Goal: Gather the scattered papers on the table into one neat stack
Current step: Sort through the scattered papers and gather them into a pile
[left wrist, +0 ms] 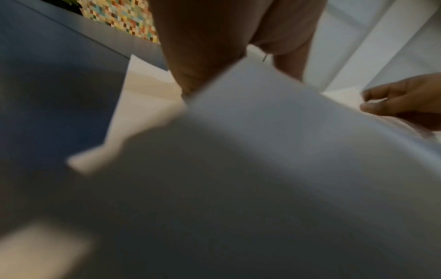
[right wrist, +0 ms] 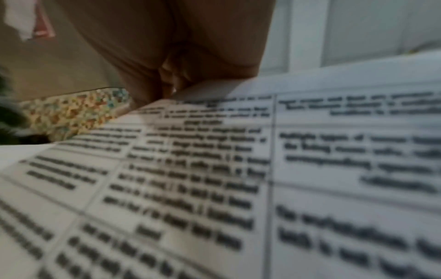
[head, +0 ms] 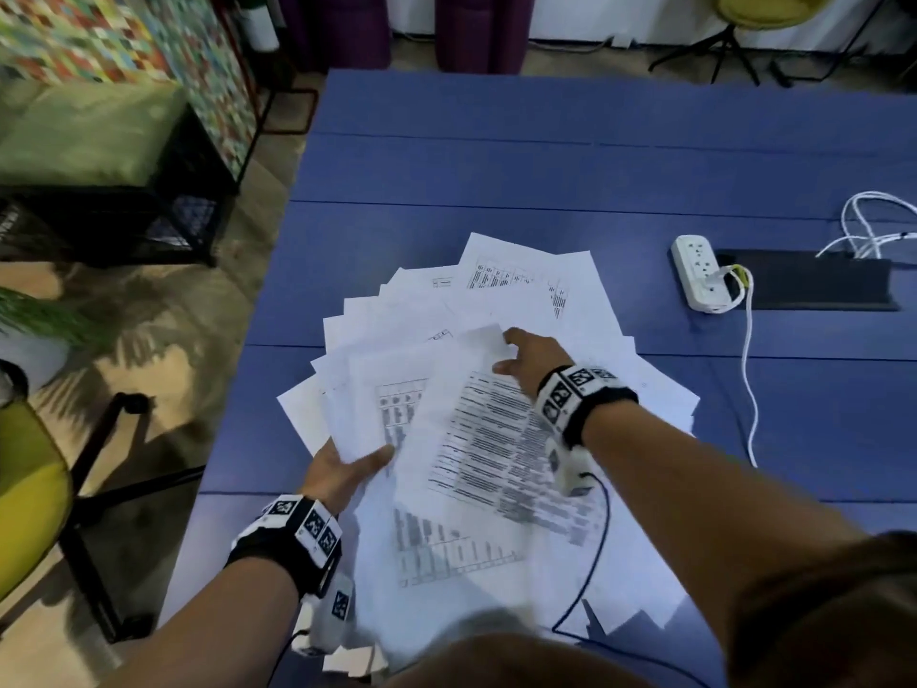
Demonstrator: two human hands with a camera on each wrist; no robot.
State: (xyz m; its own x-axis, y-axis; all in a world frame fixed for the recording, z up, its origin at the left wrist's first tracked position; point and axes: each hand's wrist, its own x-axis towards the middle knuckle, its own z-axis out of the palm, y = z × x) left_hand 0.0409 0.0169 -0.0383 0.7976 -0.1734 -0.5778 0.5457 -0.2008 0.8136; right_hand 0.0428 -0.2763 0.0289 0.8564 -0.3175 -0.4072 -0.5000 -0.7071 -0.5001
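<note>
Closest to the person, the near sheets of the papers [head: 446, 553] hang over the near edge of the blue table [head: 496, 156], and a few white corners poke out below the left wrist. That overhang is my first worry: one careless sweep of a forearm and those sheets could slide off onto the floor.

A little farther in from that edge, the left hand [head: 342, 471] holds the lower left corner of a fanned bunch, thumb on top and fingers underneath, so it is gripping paper. The bunch is splayed, not squared. If it is lifted by that corner alone, I would expect loose sheets to slip out or the corner to crease.

Farther in again, the right hand [head: 528, 357] pinches the far top edge of the printed sheet [head: 489, 439] lying uppermost, thumb and fingers closed on it. The sheet looks slightly raised and bowed. Pulled too fast, it may drag its neighbours out of line or fold.

A thin black cable [head: 590, 553] from the right wrist trails over the pile nearby; it might snag an edge.

Beyond the hands, more sheets fan toward the middle of the table. Well off to the right of the pile sits a white power strip [head: 697, 273] with its cord [head: 752, 384], which a wide gathering sweep could catch.
</note>
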